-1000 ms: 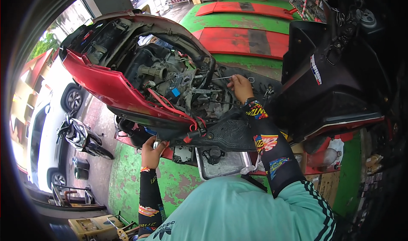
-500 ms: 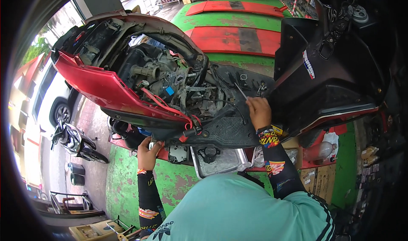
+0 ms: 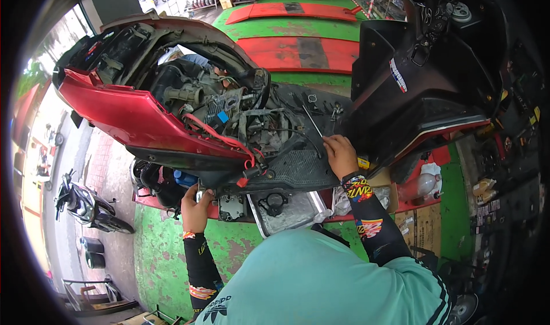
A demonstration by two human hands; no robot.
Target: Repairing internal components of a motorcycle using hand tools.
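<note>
We hold a thin metal rod over the scooter's black footboard.
Our right hand is at the right part of the footboard, fingers closed on the near end of the thin metal rod, which slants up and leftward above the footboard's surface. Our left hand is beyond the footboard's near left corner, thumb and fingers pinched narrowly around a small shiny metal piece; we cannot tell what it is. The exposed engine sits left of the footboard, with a red panel farther left. Below the footboard's near edge we see a metal tray bearing a black ring-shaped part, and a grey metal cover just beside that tray.
</note>
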